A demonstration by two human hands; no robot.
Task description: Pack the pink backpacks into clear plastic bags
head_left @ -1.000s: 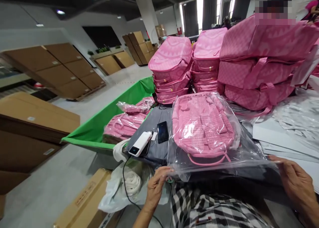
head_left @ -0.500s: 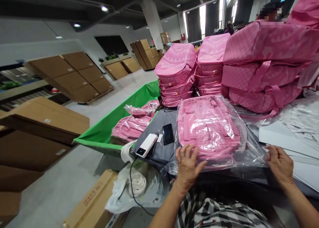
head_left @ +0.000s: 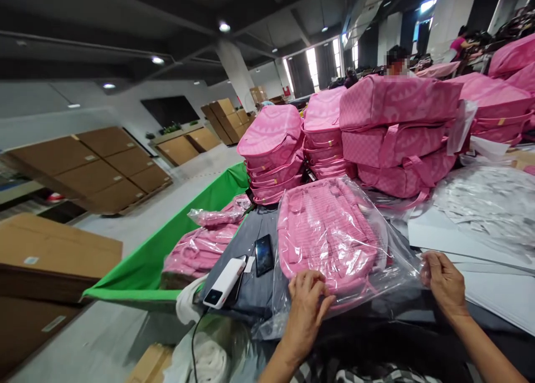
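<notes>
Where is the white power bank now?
The white power bank lies left of centre in the head view, on the dark tabletop, left of the black phone.

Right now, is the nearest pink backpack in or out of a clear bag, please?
In: the clear bag shines over the pink backpack, its loose edge reaching the right hand.

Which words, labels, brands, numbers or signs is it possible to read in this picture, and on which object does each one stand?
No text can be read.
White device: anything on its dark display is too small to read.
Carton labels: too small and blurred.
Pink backpack in clear plastic bag: no readable lettering.
</notes>
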